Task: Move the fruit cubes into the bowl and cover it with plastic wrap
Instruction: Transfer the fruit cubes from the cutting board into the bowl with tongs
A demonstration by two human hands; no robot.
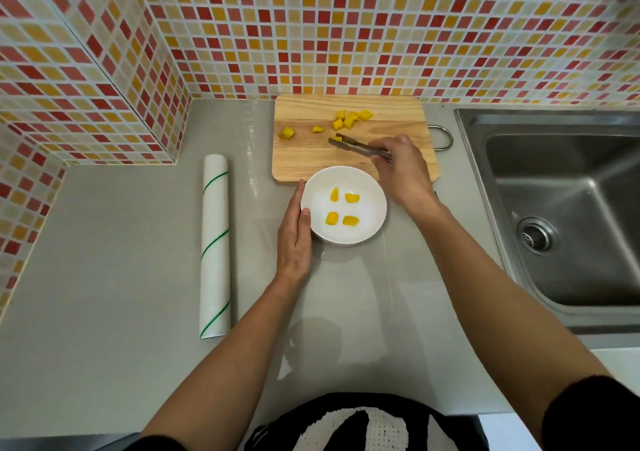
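Observation:
A white bowl (367,234) stands on the grey counter with several yellow fruit cubes (350,221) in it. My left hand (294,239) rests flat against the bowl's left side, thumb on its rim. Behind the bowl lies a wooden cutting board (311,160) with several more yellow cubes (349,120) on its far half. My right hand (401,170) holds metal tongs (360,146) over the board. The tong tips are closed around one yellow cube (336,138). A roll of plastic wrap (214,246), white with green stripes, lies on the counter to the left.
A steel sink (568,208) with a drain is set into the counter at the right. A mosaic tile wall runs behind the board, and a tiled corner juts out at the left. The board's metal handle (445,137) sticks out toward the sink.

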